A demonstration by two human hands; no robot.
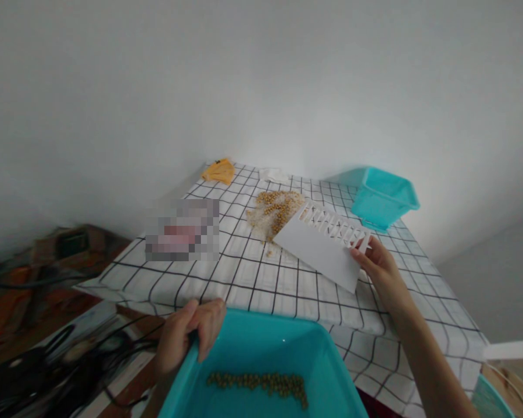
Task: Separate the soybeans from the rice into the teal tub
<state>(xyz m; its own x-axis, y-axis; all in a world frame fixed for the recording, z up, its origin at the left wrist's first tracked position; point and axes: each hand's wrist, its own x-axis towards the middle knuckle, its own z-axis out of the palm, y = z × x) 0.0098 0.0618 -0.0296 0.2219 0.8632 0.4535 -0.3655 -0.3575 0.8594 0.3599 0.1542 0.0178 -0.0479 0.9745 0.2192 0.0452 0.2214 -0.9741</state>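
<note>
My left hand (197, 328) grips the left rim of a turquoise basin (283, 331) at the table's front edge. Inside the basin, small greenish-brown beans (261, 382) lie in a band across the bottom. With its thumb and fingers, my right hand (377, 264) holds the right end of a white slotted sheet (318, 247), tilted above the table. The sheet's far left corner reaches a pile of yellow beans or kernels (281, 209) mixed with whitish grains on the cloth; part of the pile is hidden behind it.
A white cloth with black grid lines (244, 278) covers the table. At the back right stands another turquoise basket (386, 197). A yellow bag (219, 171) and white crumpled item (273, 175) lie at the back. Cables and black items (82, 360) clutter the lower left.
</note>
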